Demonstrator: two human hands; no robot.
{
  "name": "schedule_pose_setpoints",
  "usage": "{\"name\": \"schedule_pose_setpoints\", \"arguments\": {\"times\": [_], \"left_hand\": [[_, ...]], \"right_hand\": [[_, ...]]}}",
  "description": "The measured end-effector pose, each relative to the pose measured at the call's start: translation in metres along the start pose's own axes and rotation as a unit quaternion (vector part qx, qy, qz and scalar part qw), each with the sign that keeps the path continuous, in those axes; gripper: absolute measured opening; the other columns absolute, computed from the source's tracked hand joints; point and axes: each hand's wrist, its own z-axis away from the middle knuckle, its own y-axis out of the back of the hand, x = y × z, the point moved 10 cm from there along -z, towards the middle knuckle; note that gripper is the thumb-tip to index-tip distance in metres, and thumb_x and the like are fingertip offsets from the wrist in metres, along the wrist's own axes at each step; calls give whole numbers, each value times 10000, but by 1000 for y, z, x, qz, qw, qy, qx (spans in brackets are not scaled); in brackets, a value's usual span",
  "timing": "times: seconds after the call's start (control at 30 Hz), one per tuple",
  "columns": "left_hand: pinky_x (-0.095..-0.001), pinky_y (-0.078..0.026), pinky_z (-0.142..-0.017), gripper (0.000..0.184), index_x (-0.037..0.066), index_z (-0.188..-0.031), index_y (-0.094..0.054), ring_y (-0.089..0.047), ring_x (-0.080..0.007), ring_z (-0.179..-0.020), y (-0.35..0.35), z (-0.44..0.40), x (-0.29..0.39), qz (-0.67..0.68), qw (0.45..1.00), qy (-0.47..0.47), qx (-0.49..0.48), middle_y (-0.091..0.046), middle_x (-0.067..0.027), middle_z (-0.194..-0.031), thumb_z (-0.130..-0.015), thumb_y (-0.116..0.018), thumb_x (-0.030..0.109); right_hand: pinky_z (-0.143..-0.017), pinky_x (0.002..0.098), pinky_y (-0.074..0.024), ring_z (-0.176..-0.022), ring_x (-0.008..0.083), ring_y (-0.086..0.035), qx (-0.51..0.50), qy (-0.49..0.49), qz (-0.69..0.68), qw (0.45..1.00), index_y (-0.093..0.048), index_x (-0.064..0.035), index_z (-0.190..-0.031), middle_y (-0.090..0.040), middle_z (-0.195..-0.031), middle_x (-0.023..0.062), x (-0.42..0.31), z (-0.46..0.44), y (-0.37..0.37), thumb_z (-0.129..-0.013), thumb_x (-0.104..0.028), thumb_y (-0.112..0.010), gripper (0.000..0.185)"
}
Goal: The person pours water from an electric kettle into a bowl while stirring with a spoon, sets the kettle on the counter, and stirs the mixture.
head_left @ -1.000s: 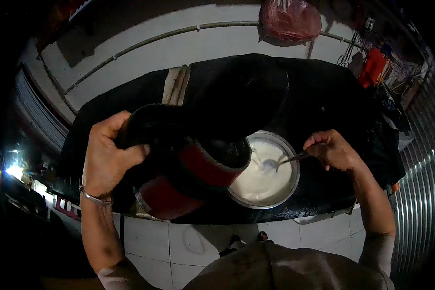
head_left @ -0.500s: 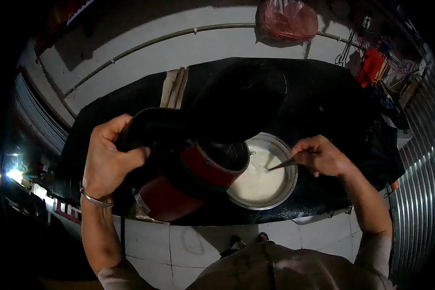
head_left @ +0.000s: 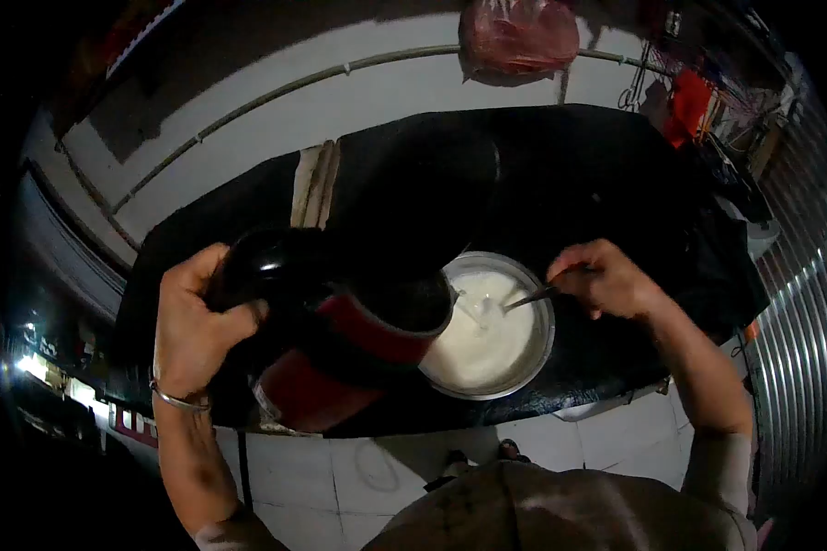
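My left hand (head_left: 198, 308) is wrapped round the black handle of a red and black electric kettle (head_left: 381, 326). The kettle is tipped to the right with its black lid (head_left: 413, 197) raised, and its spout is over the left side of a metal bowl (head_left: 550, 332). A whitish liquid (head_left: 487, 358) fills much of the bowl, and a thin stream appears to fall into it near the spout. In my right hand (head_left: 606, 278), the fingers pinch the dark handle of a spoon (head_left: 529, 298), whose head is down in the liquid.
The bowl stands on a black-covered table (head_left: 606, 197) near its front edge. A reddish plastic bag (head_left: 519, 37) hangs on the wall behind. An orange-red item (head_left: 687, 108) and cords hang at the back right. Corrugated metal sheet (head_left: 809, 321) rises at the right.
The view has shifted slightly. My left hand still holds the tilted kettle over the bowl. The spoon has moved a little within the liquid, whose surface looks more stirred near the spout.
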Motion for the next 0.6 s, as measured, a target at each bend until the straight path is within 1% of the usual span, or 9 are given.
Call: {"name": "schedule_pose_setpoints", "arguments": {"times": [0.03, 0.1, 0.13, 0.23, 0.3, 0.37, 0.4, 0.5, 0.6], "left_hand": [[-185, -385, -582, 145, 30, -729, -562, -463, -33, -611, 0, 0, 0, 1, 1000, 8, 5, -525, 51, -670, -594, -605, -1], [-185, -390, -589, 154, 26, -739, -568, -470, -36, -617, 0, 1, -1, -3, 1000, 5, 2, -530, 48, -676, -592, -604, -2], [-185, -395, -595, 163, 23, -748, -574, -476, -38, -623, 1, 1, -4, -4, 1000, 10, 2, -534, 46, -681, -590, -603, -2], [-188, -397, -605, 186, 17, -772, -588, -482, -38, -637, 0, 2, -5, 2, 1000, 8, 18, -538, 44, -692, -587, -600, -6], [-189, -397, -614, 202, 14, -787, -594, -484, -39, -649, -4, 4, -4, -15, 1000, 20, 10, -541, 43, -702, -586, -600, -6], [-190, -397, -623, 219, 12, -803, -601, -486, -41, -660, -5, 5, -3, -33, 999, 29, 4, -544, 42, -713, -585, -599, -7], [-190, -398, -632, 223, 11, -809, -603, -491, -43, -669, -6, 5, -5, -17, 999, 28, 8, -549, 41, -722, -586, -600, -6], [-190, -406, -650, 235, 10, -821, -608, -505, -49, -682, -5, 3, -6, -21, 1000, 19, -3, -564, 36, -740, -587, -598, -8], [-187, -409, -651, 229, 11, -815, -607, -512, -49, -681, -8, 5, -2, 13, 1000, 15, 12, -570, 33, -739, -588, -593, -11]], "right_hand": [[-400, 248, -407, -453, 108, -477, 6, 1, -4, 1000, -612, 1, -857, -537, -633, 43, -1, 1, -2, -794, -42, -529, 113], [-401, 246, -408, -454, 103, -474, -67, 38, -5, 997, -606, 6, -844, -526, -620, 36, -8, 5, -19, -800, -44, -528, 102], [-407, 223, -381, -451, 100, -482, -68, 26, -1, 997, -610, -18, -866, -534, -613, 33, -9, 9, -14, -820, -39, -527, 97], [-412, 224, -389, -448, 102, -475, -16, 23, 27, 999, -614, -20, -884, -529, -614, 29, 2, 3, 6, -823, -40, -520, 114], [-413, 232, -397, -446, 108, -475, -2, 21, -3, 1000, -615, -23, -891, -532, -635, 34, 3, -1, -3, -822, -52, -520, 121], [-415, 239, -406, -447, 115, -479, -50, 48, 1, 998, -612, -16, -891, -541, -663, 39, 0, -2, -22, -813, -60, -530, 121], [-410, 264, -430, -468, 134, -490, -52, 61, -14, 997, -612, -4, -854, -534, -646, 63, 0, 1, -21, -792, -79, -538, 122], [-417, 273, -436, -472, 139, -497, -42, 23, 19, 999, -612, 1, -855, -539, -644, 68, 9, 7, 5, -787, -78, -534, 130], [-413, 283, -437, -479, 144, -504, -12, 41, -3, 999, -613, 9, -861, -542, -642, 73, 16, -6, -2, -782, -70, -526, 142]]}}
